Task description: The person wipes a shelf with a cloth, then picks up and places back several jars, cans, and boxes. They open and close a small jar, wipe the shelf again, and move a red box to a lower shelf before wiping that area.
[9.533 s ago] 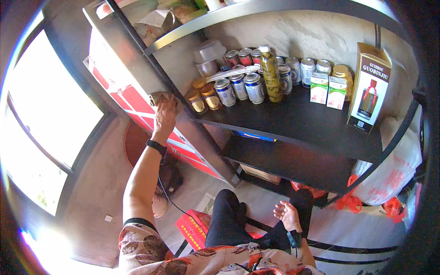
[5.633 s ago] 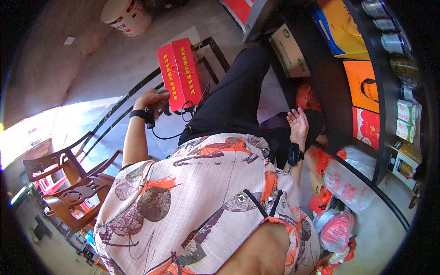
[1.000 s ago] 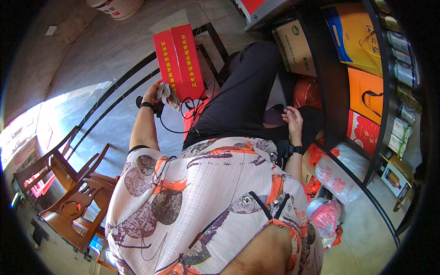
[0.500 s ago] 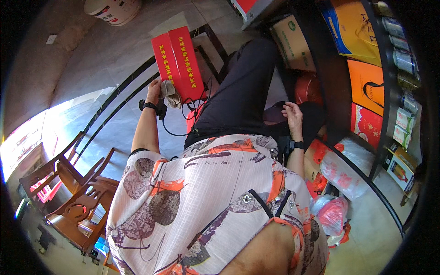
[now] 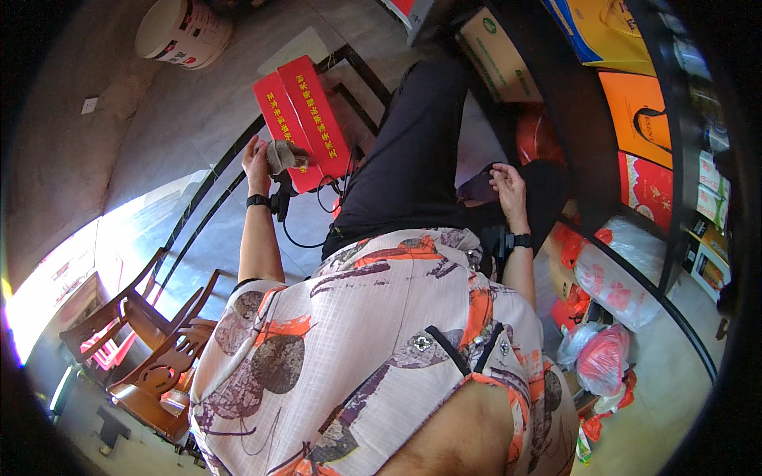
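My left hand [image 5: 255, 165] grips a crumpled grey-beige cloth [image 5: 284, 156], its fingers closed at the cloth's left end. The cloth is in front of the lower left part of a red box [image 5: 305, 111] with yellow lettering; whether it touches the box I cannot tell. A black device with a cable [image 5: 298, 243] is at my left wrist. Resting near my bent leg, my right hand [image 5: 510, 190] has loosely curled fingers apart and nothing visible in it.
The red box sits by a black metal frame [image 5: 353, 51]. Shelves at right hold an orange bag [image 5: 635, 111] and a carton [image 5: 500, 59]. Plastic bags [image 5: 603, 361] lie below them. Wooden chairs [image 5: 155, 373] stand at left, a white bucket [image 5: 186, 36] at far left.
My left hand has drawn slightly left with the cloth, which now sticks out sideways instead of hanging down. My right hand has barely moved. The whole view has shifted a little.
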The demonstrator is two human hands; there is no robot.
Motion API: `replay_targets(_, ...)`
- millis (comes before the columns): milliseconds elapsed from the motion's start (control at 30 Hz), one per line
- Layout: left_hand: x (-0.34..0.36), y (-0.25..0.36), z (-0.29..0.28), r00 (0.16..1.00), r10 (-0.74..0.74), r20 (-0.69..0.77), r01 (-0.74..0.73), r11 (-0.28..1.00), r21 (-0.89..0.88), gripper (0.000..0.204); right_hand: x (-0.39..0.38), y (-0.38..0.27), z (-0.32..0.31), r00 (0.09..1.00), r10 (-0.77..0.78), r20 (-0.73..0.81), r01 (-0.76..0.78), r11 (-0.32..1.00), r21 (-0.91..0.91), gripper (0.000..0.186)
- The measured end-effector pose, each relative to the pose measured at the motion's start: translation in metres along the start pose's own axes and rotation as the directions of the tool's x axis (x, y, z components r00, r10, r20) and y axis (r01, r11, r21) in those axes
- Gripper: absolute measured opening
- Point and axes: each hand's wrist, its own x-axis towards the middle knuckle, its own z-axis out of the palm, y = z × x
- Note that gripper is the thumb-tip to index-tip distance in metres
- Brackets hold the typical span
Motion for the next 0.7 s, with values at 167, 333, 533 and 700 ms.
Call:
replay_targets(167, -0.019, 0.040, 0.036, 0.934, 0.279, 0.225, -0.353, 0.823, 0.444, 0.038, 0.005, 0.001, 0.002, 1.000, -0.011, 0.010, 0.011, 1.000, -0.026, 0.022)
replay_targets(333, -0.021, 0.036, 0.082, 0.864, 0.244, 0.441, -0.487, 0.629, 0.606, 0.031, 0.005, -0.002, 0.007, 1.000, -0.001, -0.011, 0.000, 1.000, -0.007, 0.024)
replay_targets(533, -0.029, 0.039, 0.122, 0.810, -0.008, 0.587, -0.587, 0.012, 0.810, 0.041, 0.001, 0.000, 0.007, 1.000, -0.008, -0.017, 0.007, 0.999, -0.044, 0.024)
replay_targets(700, -0.015, 0.042, 0.139, 0.681, -0.076, 0.728, -0.720, -0.249, 0.648, 0.030, -0.002, 0.003, 0.008, 0.999, 0.015, -0.032, -0.017, 0.998, -0.054, 0.023)
